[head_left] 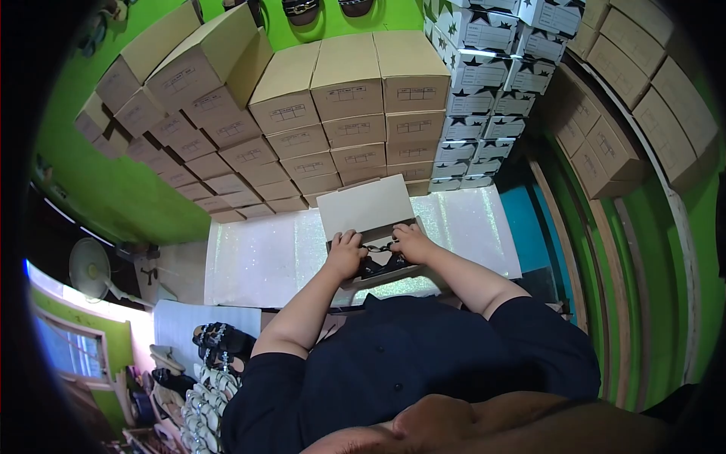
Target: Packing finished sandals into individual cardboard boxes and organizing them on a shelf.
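Both hands reach into an open cardboard shoebox (368,208) on a glittery white table (257,261). The left hand (344,253) and right hand (412,242) rest on dark sandals (382,263) inside it. Stacked brown boxes (333,113) and star-patterned boxes (484,83) stand behind, against a green wall (113,189).

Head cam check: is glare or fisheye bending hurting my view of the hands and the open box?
Head view: the glittery table cover sparkles but doesn't wash out; left hand and right hand in the open box look reasonably sharp at centre; stacked boxes bow toward the dark rim.
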A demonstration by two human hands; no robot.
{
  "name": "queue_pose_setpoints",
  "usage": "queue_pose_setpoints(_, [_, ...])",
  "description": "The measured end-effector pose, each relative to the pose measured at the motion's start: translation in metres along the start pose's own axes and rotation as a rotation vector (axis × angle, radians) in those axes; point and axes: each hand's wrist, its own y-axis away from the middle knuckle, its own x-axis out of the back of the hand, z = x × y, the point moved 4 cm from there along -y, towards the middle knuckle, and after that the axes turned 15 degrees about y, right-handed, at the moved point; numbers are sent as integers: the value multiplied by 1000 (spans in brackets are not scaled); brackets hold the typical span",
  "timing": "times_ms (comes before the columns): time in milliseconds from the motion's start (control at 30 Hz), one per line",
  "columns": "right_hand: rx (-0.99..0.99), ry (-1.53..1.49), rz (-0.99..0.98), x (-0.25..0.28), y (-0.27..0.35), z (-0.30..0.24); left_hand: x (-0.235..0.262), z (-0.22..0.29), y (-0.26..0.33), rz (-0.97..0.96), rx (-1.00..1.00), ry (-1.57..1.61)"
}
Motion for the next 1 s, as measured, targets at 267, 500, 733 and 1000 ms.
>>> queue_pose_setpoints(267, [71, -29, 97, 2, 3, -20, -5, 16, 6, 91, -112, 53])
queue_pose_setpoints(500, [0, 11, 64, -7, 7, -12, -3, 10, 8, 48, -46, 8])
queue_pose_setpoints(733, [-22, -29, 103, 4, 18, -2, 14, 0, 29, 153, -23, 116])
queue_pose_setpoints(1000, [-491, -139, 56, 23, 68, 50, 13, -63, 88, 285, 377, 258])
